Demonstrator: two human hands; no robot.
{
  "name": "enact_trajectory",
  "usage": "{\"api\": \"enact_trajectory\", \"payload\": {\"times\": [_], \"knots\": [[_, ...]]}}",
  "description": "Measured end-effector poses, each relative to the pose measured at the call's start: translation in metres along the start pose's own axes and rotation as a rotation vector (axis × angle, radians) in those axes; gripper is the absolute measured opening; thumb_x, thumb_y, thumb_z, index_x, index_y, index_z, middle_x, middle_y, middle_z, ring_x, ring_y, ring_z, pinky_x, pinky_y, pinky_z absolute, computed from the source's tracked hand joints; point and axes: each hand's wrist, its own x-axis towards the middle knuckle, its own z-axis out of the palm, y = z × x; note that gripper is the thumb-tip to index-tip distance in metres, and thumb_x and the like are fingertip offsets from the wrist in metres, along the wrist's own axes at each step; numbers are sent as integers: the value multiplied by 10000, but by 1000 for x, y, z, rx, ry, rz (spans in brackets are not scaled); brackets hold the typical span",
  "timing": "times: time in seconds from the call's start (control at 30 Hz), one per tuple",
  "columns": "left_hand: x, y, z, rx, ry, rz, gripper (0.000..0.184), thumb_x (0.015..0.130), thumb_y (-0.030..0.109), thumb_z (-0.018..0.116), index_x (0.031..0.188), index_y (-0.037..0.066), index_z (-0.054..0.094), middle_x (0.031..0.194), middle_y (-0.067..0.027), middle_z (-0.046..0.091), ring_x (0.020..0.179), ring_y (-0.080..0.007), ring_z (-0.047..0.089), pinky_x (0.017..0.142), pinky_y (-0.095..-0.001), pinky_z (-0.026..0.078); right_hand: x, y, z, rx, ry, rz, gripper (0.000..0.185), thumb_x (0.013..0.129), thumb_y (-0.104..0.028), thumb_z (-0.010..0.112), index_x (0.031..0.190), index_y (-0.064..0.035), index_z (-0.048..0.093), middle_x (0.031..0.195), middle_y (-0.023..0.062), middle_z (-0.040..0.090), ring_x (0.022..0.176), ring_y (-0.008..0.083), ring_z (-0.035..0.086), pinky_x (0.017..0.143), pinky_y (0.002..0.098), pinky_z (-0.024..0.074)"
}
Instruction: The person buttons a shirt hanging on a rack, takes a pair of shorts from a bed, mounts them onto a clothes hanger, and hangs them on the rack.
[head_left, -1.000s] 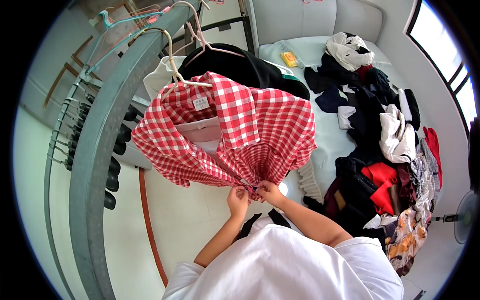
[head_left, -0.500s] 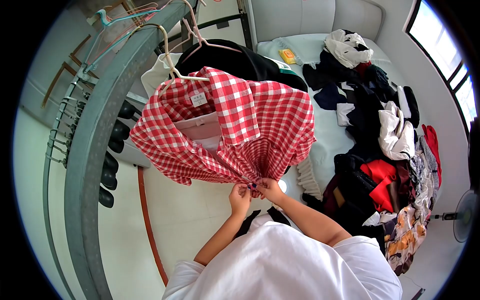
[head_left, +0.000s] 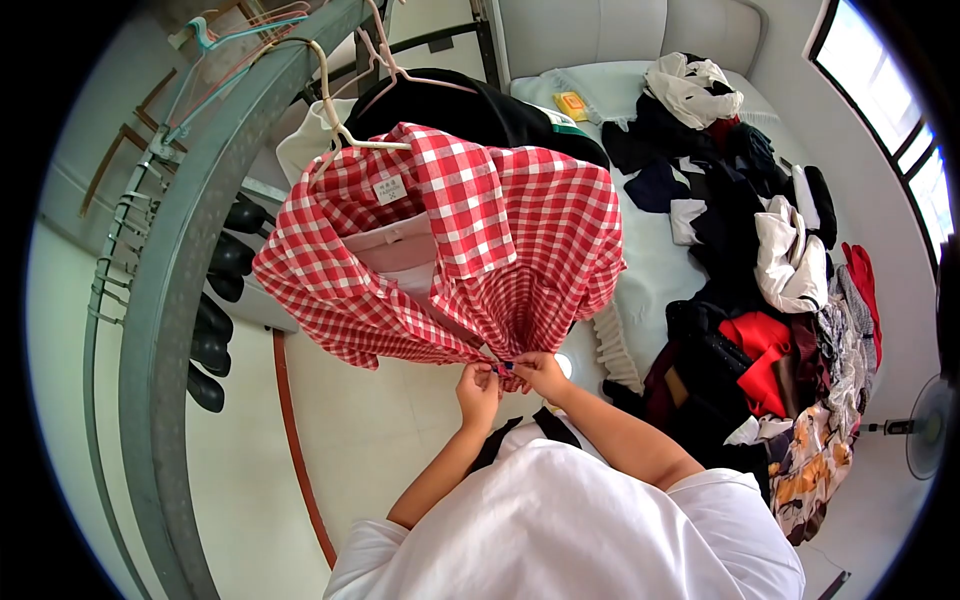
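A red and white checked shirt [head_left: 460, 220] hangs by its collar on a cream hanger [head_left: 375, 145]. Its front edges are drawn together toward my body. My left hand [head_left: 479, 390] pinches the left front edge low down, and my right hand [head_left: 540, 377] pinches the other edge right beside it. The two hands nearly touch. The small detail between the fingertips is too tiny to make out. Behind the shirt hang a black garment [head_left: 440, 105] and a white one [head_left: 305, 140].
A grey metal rail [head_left: 190, 230] curves down on the left, with black hangers [head_left: 230, 254] beside it. On the right, a bed [head_left: 640, 270] bears piled clothes [head_left: 730, 230] and a yellow packet [head_left: 571, 106]. A fan [head_left: 930, 427] stands at the far right.
The view has shifted slightly, so the shirt and rail sit a little higher and further left. Both hands stay pinched at the shirt's front edges.
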Motion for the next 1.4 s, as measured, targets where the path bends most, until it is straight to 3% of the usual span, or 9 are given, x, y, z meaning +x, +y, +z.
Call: {"api": "enact_trajectory", "payload": {"times": [0.17,0.23,0.67,0.73,0.87,0.93,1.17,1.4], "knots": [[0,-1,0,-19,-3,28,96,792,-44,507,861,6,462,608,-36,524,444,-74,461,388,-215,349,-2,-1,3,33,-14,-14,179,817,-92,559,939,40,567,684,56,585,532,106,549,456,223,456],[0,-4,0,-28,-10,14,97,792,-44,507,863,5,464,609,-37,525,443,-74,462,388,-216,350,-4,-3,7,90,18,-24,84,825,-28,527,876,34,551,637,32,545,514,90,486,471,229,400],[0,2,-1,11,-8,15,81,793,-35,515,855,1,477,608,-35,531,444,-74,467,384,-213,357,1,4,3,51,-32,-63,143,826,-93,541,917,16,557,700,50,595,574,102,570,473,218,458],[0,2,-1,-4,-19,-1,86,794,-33,516,868,-4,482,616,-37,536,452,-73,470,391,-211,362,-5,-9,8,61,18,1,114,812,-30,537,906,28,564,665,24,553,533,82,495,460,221,397],[1,6,-2,-74,-64,-48,120,797,-24,525,913,-18,495,642,-42,548,474,-72,479,414,-206,379,-6,-11,7,45,18,6,102,808,-26,538,886,32,569,654,25,548,520,82,484,450,219,385],[1,4,-3,-80,-68,-47,115,797,-23,530,908,-22,502,650,-43,552,481,-71,483,417,-205,381,-2,-6,3,-4,-13,4,187,817,-99,559,953,28,578,714,50,602,565,102,571,460,217,464],[2,-2,-7,-50,-30,-1,70,797,-23,539,867,-24,533,685,-44,577,517,-67,505,428,-194,383,2,3,0,-21,-42,-18,196,820,-96,560,965,36,577,725,48,606,573,101,571,475,217,470],[2,-9,-4,-114,9,-8,57,794,-25,544,850,-30,532,697,-51,589,519,-65,507,433,-188,377,-4,-10,-3,20,-195,-38,179,842,-34,489,986,46,560,825,69,622,670,116,583,598,240,483]]}}
